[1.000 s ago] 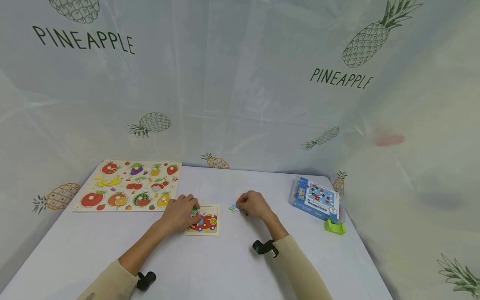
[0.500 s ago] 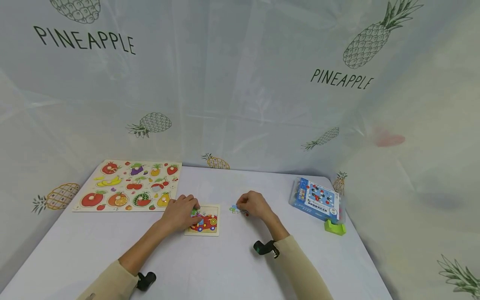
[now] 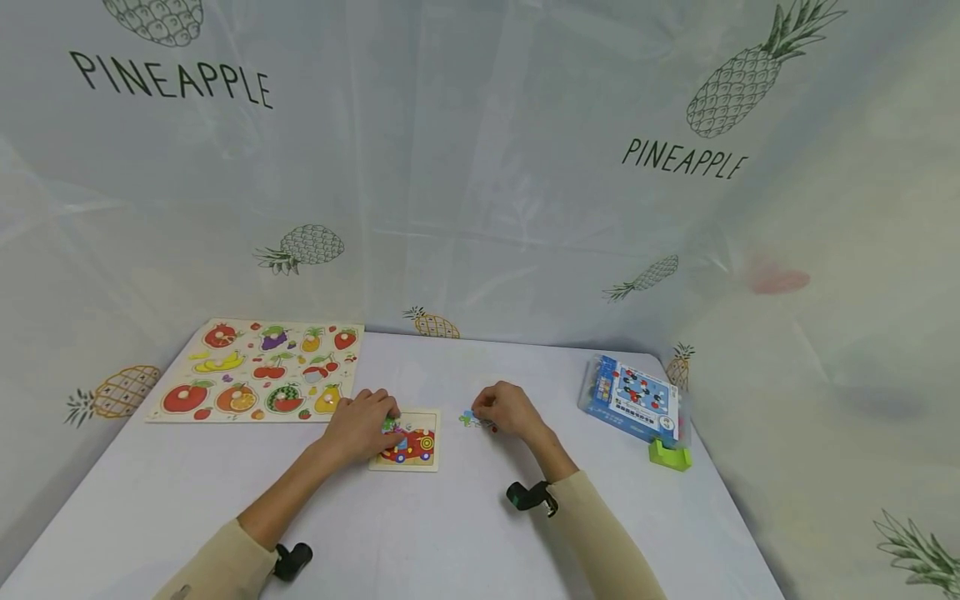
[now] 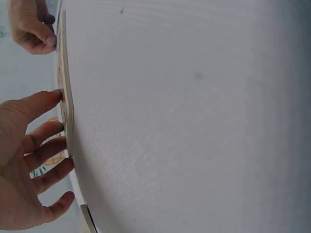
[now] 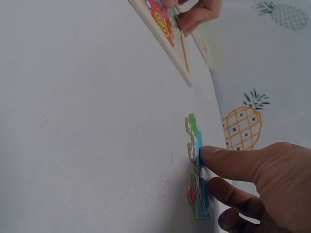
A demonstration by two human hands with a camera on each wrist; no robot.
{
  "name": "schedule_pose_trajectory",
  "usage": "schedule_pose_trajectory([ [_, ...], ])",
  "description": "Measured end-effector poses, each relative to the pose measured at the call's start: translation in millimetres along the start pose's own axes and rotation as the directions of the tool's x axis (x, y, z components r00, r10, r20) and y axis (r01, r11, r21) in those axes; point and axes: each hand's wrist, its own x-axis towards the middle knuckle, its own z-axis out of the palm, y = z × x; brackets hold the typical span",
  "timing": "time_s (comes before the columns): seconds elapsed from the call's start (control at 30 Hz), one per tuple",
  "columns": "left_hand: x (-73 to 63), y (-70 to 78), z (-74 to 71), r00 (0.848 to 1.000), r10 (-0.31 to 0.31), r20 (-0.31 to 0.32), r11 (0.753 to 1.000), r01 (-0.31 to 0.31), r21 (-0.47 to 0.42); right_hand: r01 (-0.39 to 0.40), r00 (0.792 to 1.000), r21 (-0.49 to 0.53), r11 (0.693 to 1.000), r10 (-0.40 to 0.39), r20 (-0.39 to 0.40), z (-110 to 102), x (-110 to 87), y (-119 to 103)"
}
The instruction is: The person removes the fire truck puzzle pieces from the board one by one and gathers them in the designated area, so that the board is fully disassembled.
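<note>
My left hand (image 3: 364, 423) rests on a small wooden jigsaw board (image 3: 414, 461) with a red vehicle picture, its fingers spread and lightly bent. In the left wrist view its thumb (image 4: 46, 103) lies over the board's edge. Right of the board, my right hand (image 3: 510, 408) touches loose jigsaw pieces (image 3: 469, 419) on the table. The right wrist view shows the thumb (image 5: 221, 158) on a blue-and-green piece (image 5: 193, 128) and the index finger (image 5: 233, 196) by another blue piece (image 5: 205, 189) with a red spot. The left hand covers the board's left part.
A large fruit puzzle board (image 3: 247, 396) lies at the back left. At the back right are a blue-labelled box (image 3: 637, 396) and a bright green block (image 3: 670, 455). A pineapple-print curtain (image 3: 480, 208) hangs behind the white table (image 3: 420, 533).
</note>
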Motion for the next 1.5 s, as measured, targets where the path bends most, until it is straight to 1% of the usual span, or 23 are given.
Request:
schedule_pose_trajectory([
  [0.2, 0.4, 0.3, 0.0, 1.0, 0.003, 0.0, 1.0, -0.003, 0.005, -0.001, 0.999, 0.032, 0.999, 0.0, 0.033, -3, -3.8, -2],
  [0.4, 0.7, 0.3, -0.1, 1.0, 0.0, 0.008, 1.0, 0.0, 0.008, 0.054, 0.996, -0.044, 0.998, -0.05, 0.074, -5, -7.4, -5],
  [0.7, -0.5, 0.7, 0.6, 1.0, 0.007, -0.01, 1.0, -0.007, -0.019, 0.107, 0.993, -0.087, 0.99, -0.102, 0.062, -4, -10.2, -2],
  [1.13, -1.6, -1.5, 1.1, 1.0, 0.017, -0.017, 1.0, -0.017, -0.014, 0.103, 0.992, -0.086, 0.991, -0.097, 0.075, -5, -10.5, -2],
  [1.33, -3.1, -3.7, -2.0, 0.999, 0.045, -0.007, 0.999, -0.045, -0.022, 0.098, 0.993, -0.079, 0.992, -0.092, 0.08, -5, -10.8, -2],
  [1.5, -4.9, -4.4, -6.1, 0.998, 0.069, 0.014, 0.997, -0.069, -0.036, 0.1, 0.993, -0.079, 0.992, -0.094, 0.077, -6, -11.4, -4],
])
